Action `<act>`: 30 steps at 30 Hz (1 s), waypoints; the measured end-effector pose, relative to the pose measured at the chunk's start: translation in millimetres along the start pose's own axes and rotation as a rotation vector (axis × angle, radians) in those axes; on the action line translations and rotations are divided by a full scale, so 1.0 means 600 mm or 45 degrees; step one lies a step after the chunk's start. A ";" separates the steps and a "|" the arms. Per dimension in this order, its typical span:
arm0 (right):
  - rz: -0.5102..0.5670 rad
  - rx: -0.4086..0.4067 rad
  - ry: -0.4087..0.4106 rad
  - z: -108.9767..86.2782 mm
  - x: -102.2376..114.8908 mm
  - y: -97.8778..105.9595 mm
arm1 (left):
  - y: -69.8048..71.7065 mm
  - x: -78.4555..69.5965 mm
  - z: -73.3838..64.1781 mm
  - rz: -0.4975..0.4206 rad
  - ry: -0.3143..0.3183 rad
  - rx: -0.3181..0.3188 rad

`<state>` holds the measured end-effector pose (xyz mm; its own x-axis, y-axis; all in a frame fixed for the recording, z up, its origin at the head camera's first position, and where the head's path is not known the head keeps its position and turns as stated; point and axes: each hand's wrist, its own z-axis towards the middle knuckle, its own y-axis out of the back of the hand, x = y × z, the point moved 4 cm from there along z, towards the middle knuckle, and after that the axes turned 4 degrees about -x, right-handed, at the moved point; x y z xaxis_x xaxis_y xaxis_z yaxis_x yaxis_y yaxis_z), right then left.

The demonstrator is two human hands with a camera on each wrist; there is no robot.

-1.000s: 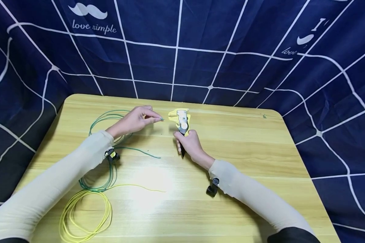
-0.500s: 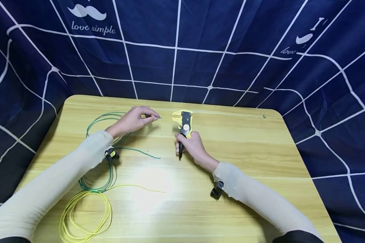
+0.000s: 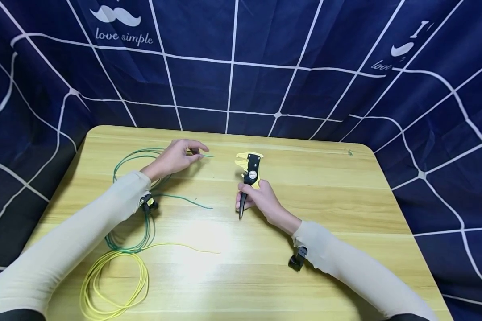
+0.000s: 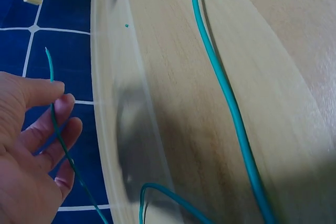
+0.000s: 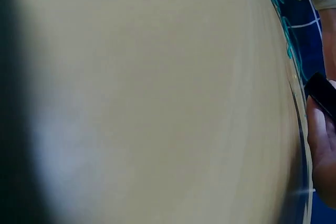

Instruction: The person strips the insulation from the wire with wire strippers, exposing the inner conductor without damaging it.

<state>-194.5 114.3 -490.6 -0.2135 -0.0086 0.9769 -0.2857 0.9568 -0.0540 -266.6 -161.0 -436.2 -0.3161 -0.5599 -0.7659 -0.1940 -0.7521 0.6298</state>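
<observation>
My left hand [image 3: 176,156] pinches a green wire [image 4: 51,66] between thumb and forefinger, near its end. A short pale tip shows at that end in the left wrist view, and the rest of the wire trails down past the palm. To the right, my right hand [image 3: 267,201] grips a yellow and black wire stripper [image 3: 253,166] by its handles. The tool's jaws stand apart and point left, with a gap between them and the wire's tip. At the right wrist view's edge only part of my right hand [image 5: 321,156] and a black handle [image 5: 321,95] show.
A green coil [image 3: 122,167] lies under and behind my left forearm, one loose end [image 3: 190,202] running right. Nearer me lies a yellow wire coil [image 3: 89,285]. Small green scraps [image 3: 350,152] sit at the far right. Blue gridded cloth [image 3: 201,80] surrounds the wooden table [image 3: 325,191].
My right hand has moved right and toward me with the wire stripper, away from the wire, and the tool has turned to show its black side. More wire sticks out from my left fingertips.
</observation>
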 end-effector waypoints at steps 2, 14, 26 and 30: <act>0.020 0.009 -0.009 -0.007 -0.002 0.006 | -0.001 0.002 0.000 0.005 0.005 -0.001; 0.212 0.153 -0.051 -0.054 0.017 0.052 | -0.005 0.013 -0.002 0.131 -0.018 -0.026; 0.187 0.084 -0.102 -0.084 0.015 0.092 | -0.014 0.030 -0.005 0.133 0.016 -0.009; 0.156 0.054 -0.068 -0.092 0.016 0.106 | -0.016 0.032 -0.007 0.105 0.000 -0.003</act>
<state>-163.3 191.1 -473.5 -0.2987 0.0910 0.9500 -0.2934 0.9385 -0.1821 -267.2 -166.0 -457.4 -0.3312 -0.6197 -0.7116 -0.1655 -0.7043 0.6903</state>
